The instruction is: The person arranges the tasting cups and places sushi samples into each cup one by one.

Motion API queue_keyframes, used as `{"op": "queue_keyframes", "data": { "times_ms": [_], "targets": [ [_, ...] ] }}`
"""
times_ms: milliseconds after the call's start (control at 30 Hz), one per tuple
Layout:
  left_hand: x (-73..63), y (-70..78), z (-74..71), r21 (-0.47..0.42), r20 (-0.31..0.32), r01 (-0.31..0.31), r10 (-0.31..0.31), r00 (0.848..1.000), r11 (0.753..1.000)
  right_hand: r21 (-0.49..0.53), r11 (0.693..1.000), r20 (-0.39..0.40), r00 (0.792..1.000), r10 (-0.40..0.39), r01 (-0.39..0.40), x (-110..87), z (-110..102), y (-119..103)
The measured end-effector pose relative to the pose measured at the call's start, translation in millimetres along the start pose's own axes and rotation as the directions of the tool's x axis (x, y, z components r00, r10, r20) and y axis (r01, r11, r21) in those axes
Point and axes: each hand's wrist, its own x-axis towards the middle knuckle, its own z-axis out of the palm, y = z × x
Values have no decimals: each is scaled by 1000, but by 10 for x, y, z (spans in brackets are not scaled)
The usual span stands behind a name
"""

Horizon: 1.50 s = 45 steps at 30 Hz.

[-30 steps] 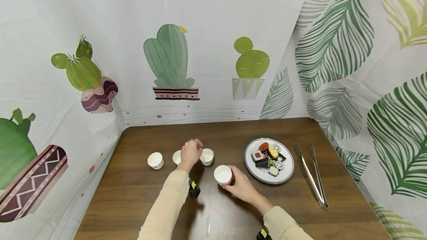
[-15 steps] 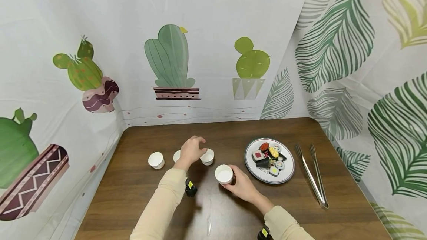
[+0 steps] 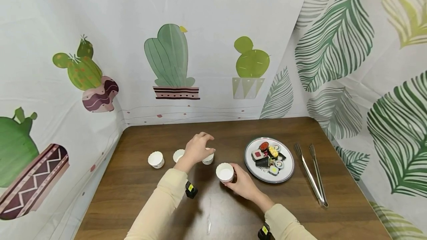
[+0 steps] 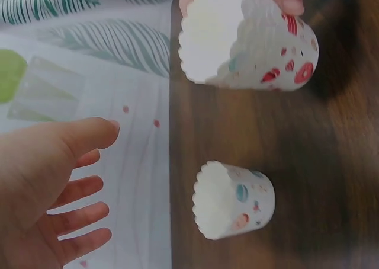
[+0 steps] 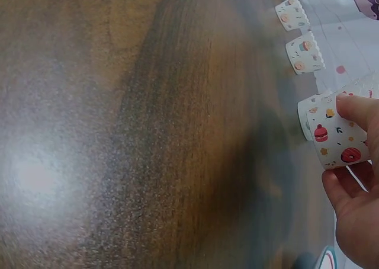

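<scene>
Nearest me, the right hand pinches a white paper cup between thumb and fingers. Just beyond, right of it, sits a plate of sushi pieces. The left hand is empty, fingers parted, near 3 other cups in a row. I judge the step is placing the held cup; next I'd want a level, light grip, avoiding creases.
</scene>
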Motion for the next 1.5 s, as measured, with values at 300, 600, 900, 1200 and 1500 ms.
{"op": "queue_keyframes", "data": {
  "times_ms": [300, 600, 900, 1200, 1500],
  "targets": [
    [-37, 219, -59, 5, 38, -86, 85, 996, 996, -7, 1000, -7, 1000, -6, 5, 11, -26, -5],
    [-126, 413, 23, 7, 96, -166, 164, 982, 986, 5, 1000, 16, 1000, 23, -23, -1, -44, -9],
    [-204, 473, 173, 40, 80, -220, 216, 973, 975, 8, 1000, 24, 999, 24, -24, -2, -55, -24],
    [-246, 484, 267, 50, 54, -239, 236, 970, 970, 5, 1000, 14, 999, 30, -31, -8, -60, -41],
    [-262, 460, 347, 57, 34, -230, 228, 973, 972, 9, 1000, 12, 1000, 17, -18, -12, -66, -40]
  ]
}}
